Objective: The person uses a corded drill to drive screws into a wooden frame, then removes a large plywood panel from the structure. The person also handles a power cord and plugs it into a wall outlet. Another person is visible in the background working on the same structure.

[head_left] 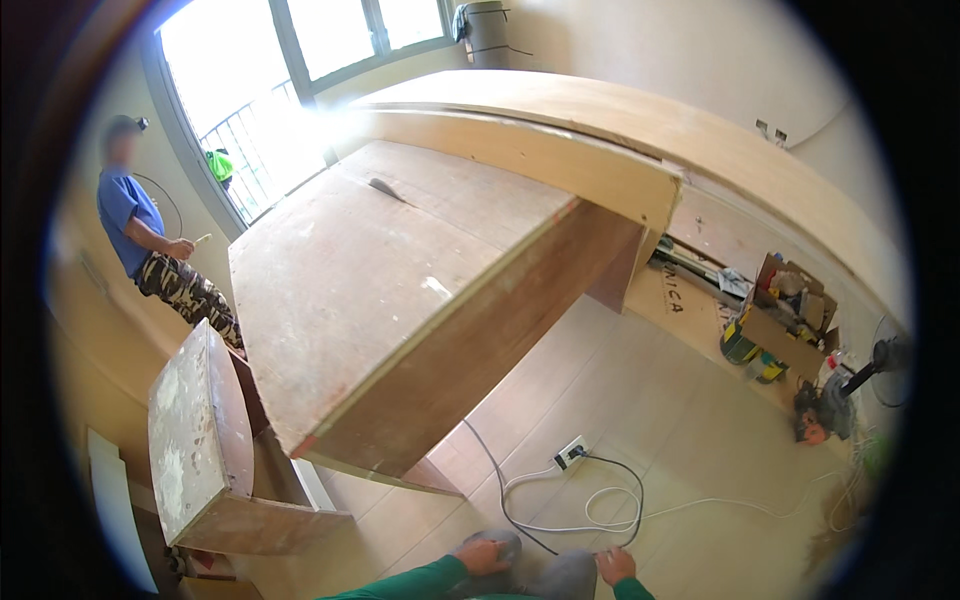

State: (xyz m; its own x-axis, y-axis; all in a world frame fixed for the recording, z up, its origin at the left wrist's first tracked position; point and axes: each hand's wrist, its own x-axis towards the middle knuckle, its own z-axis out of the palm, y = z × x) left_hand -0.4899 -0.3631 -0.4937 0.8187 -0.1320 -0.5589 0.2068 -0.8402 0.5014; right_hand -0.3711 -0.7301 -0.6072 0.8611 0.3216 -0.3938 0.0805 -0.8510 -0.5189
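Observation:
My left hand (481,556), at the end of a green sleeve, lies over my grey-clad knee with nothing in it. On the other leg rests my right hand (614,566), its fingers loosely bent and nothing visible in them. In front of me stands a large plywood work table (330,290), with a saw blade (385,188) sticking up through its top near the far side. A white power strip (572,452) with a dark plug lies on the floor just ahead of my knees, its cords looped around it.
A long board (520,105) spans behind the table. At right are a cardboard box (785,335) of tools and a dark power tool (825,405). A low wooden stand (190,440) is at left. Beyond it, a person in blue (130,215) holds a small pale thing.

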